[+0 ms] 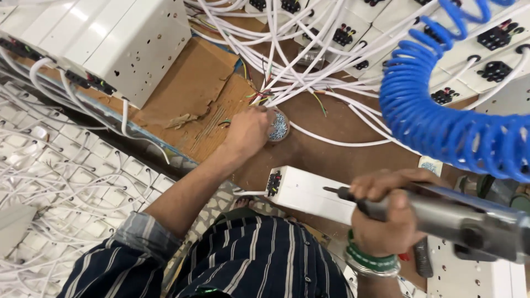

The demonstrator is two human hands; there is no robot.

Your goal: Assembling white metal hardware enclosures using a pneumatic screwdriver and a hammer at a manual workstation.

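far left floor: a whole spread of small white boxes [66, 182] with white leads lying below the table edge, parked out of the way of your working spot.

top left: a stack of white metal housings [110, 38] sits on the table [342, 118], black connectors facing the edge, cables looping down from them.

cardboard: a torn brown sheet [193, 88] lies under that stack, looks like a pad between the metal and the table.

left hand: your left hand [247, 132] is stretched out, fingers curled down over the rim of the little round screw tub [279, 126]. Can't tell if you've actually pinched a screw, your knuckles hide the fingertips. The tub sits just within arm's reach, right beside the bundle of white cables [331, 99], so you can dip in without shifting.

middle: the white box [309, 193] you're working on lies flat right in front of your striped shirt, its black connector end turned to your left, and a white lead comes off that end.

right hand: your right hand [381, 215] is closed tight round the grey pneumatic screwdriver [441, 218], the bit aimed left over the box, held level and close so it's ready.

right: the blue coiled air hose [447, 105] hangs over the table toward the driver, above more white housings [486, 44].
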